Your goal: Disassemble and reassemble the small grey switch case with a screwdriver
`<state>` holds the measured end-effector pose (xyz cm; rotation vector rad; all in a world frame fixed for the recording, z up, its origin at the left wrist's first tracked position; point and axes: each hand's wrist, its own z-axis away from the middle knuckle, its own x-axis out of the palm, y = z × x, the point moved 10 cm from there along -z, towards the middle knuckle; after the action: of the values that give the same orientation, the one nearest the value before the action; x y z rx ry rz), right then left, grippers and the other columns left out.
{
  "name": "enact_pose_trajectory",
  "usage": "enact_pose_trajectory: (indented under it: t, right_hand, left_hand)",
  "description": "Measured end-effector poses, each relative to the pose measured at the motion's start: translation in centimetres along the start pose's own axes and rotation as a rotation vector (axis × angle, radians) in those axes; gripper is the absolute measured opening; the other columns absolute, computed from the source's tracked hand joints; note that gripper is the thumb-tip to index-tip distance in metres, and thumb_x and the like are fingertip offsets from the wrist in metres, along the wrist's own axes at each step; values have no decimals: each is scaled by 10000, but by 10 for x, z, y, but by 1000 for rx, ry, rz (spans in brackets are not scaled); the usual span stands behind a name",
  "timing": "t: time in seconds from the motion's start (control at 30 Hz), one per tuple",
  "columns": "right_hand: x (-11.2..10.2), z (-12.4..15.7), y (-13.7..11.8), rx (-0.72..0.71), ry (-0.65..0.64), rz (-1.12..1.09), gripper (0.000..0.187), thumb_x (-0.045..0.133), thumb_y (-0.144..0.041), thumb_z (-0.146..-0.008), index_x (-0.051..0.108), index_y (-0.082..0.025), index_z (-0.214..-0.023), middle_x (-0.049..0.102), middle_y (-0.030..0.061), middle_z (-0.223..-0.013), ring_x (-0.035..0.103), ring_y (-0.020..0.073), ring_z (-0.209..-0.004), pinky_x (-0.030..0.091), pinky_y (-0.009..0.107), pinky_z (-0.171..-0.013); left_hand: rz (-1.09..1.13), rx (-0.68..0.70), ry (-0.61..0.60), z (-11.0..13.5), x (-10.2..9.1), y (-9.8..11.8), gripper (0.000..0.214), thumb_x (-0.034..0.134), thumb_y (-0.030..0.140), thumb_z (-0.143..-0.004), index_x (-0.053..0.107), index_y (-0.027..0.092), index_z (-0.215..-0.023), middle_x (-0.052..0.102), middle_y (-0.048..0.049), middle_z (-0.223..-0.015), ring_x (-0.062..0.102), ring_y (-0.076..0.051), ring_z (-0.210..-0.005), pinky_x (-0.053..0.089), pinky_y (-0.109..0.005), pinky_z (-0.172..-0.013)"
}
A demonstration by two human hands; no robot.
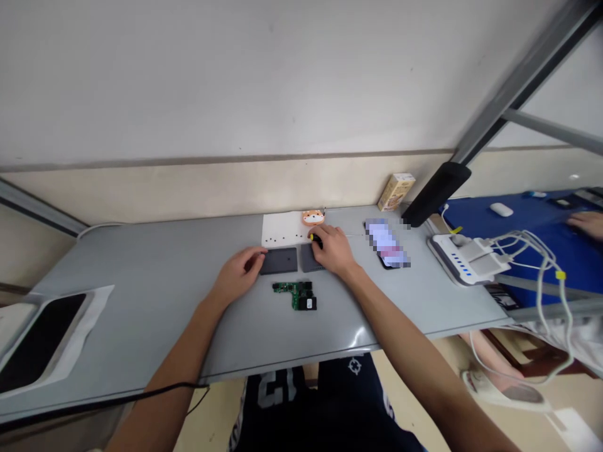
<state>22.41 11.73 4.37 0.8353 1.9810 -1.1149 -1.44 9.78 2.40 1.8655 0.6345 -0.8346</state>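
Note:
Two dark grey plastic case pieces lie side by side on the grey table. At the corner of the left case piece (279, 261), the curled fingers of my left hand (239, 274) grip its edge. My right hand (332, 251) is closed round a screwdriver (316, 239) with a yellow and black handle; its thin shaft points right. Under that hand sits the right case piece (309, 260), partly covered. Nearer to me is a green circuit board (294, 290) with black parts. Several tiny dark screws (275, 240) rest on a white sheet (282, 225) behind the pieces.
An orange animal-face item (313, 218) is at the sheet's back corner. Rightward are a lit phone (387, 243), a small carton (396, 191) and a power strip (455, 260) with cables. A dark tablet-like device (42, 339) lies left. Another person's hand (586, 223) shows far right.

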Motion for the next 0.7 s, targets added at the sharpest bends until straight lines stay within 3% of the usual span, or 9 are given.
enact_pose_trajectory:
  t: [0.07,0.17,0.27,0.33,0.4,0.53,0.63,0.7]
  right_hand:
    - [-1,0,0,10,16,1,241,516,-148,-910,658,-236,-1084,724,97,-1160,637,290,-1063,410,428,-916]
    - [-2,0,1,20,43,1,247,519,-148,-908,664,-236,-1088,725,102,-1166,636,292,-1062,410,429,-926]
    - [-4,1,1,30,63,-8,248,524,-150,-908,668,-239,-1089,725,104,-1172,635,292,-1067,413,432,-938]
    - [-5,2,3,40,76,-10,249,525,-150,-907,670,-238,-1090,726,102,-1156,635,291,-1066,415,435,-944]
    - [-6,3,4,47,85,-9,250,523,-149,-905,671,-236,-1087,728,100,-1130,637,290,-1063,417,436,-950]
    - [-5,3,4,44,83,-13,251,527,-149,-899,674,-240,-1080,734,97,-1134,645,295,-1067,422,440,-965]
    - [-9,4,5,40,108,-42,266,516,-175,-924,660,-240,-1137,734,94,-1176,649,297,-1090,422,442,-982]
    - [-17,5,7,48,151,-66,289,490,-208,-956,631,-230,-1207,726,103,-1212,643,300,-1122,422,441,-988]
  left_hand:
    - [-32,62,51,2,-6,14,292,479,397,-1029,690,234,-1149,718,-50,-989,642,-188,-837,529,-326,-777]
    - [-106,275,107,12,-8,55,196,535,310,-1002,705,226,-1049,690,-63,-953,629,-213,-930,512,-392,-906]
    - [-128,508,-55,27,17,98,175,572,272,-974,715,231,-1065,692,-77,-977,627,-214,-916,509,-395,-856]
    - [-167,596,-170,35,36,115,193,579,291,-968,718,230,-1087,696,-82,-976,632,-220,-907,505,-404,-831]
    - [-204,631,-236,38,50,123,212,577,326,-979,713,229,-1109,702,-79,-980,642,-225,-914,500,-412,-835]
    - [-207,597,-252,32,59,123,231,566,390,-1009,710,229,-1090,712,-62,-968,664,-214,-904,503,-405,-849]
    - [-151,577,-214,28,54,118,235,562,373,-1021,704,232,-1143,718,-61,-993,664,-211,-926,514,-397,-881]
    - [-75,523,-125,24,39,107,242,540,327,-1033,683,237,-1205,710,-64,-1020,655,-205,-946,523,-379,-895]
